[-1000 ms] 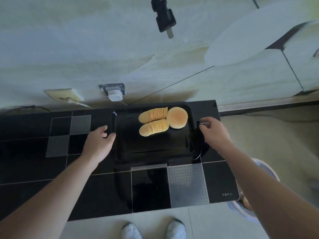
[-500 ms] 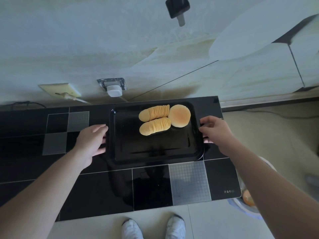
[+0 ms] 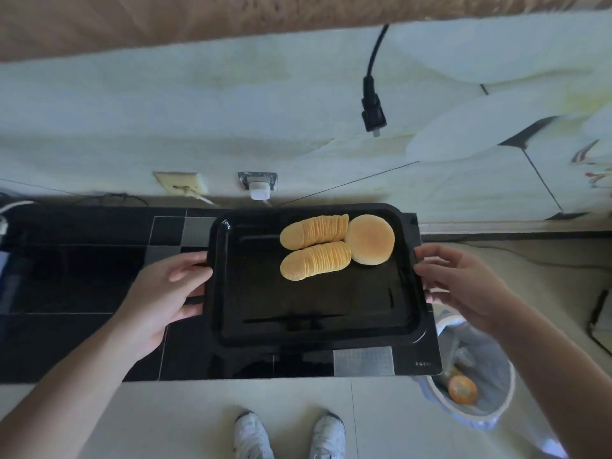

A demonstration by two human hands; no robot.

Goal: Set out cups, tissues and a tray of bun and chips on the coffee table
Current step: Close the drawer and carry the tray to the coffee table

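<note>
Left hand (image 3: 165, 294) and right hand (image 3: 463, 286) each grip a short edge of the black tray (image 3: 314, 313), fingers curled round the rim. Inside: bun (image 3: 370, 239) touching two chip stacks (image 3: 314, 250), above the tabletop (image 3: 82, 270). Bin (image 3: 477, 385) holds trash.

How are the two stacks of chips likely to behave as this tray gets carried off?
The chip stacks lie loose on their sides on the glossy black tray, so they would probably slide or fan apart if it tilts. They look thin, so likely light and brittle. The bun touching their right ends may block them that way only. Left hand and right hand grip opposite rims.
</note>
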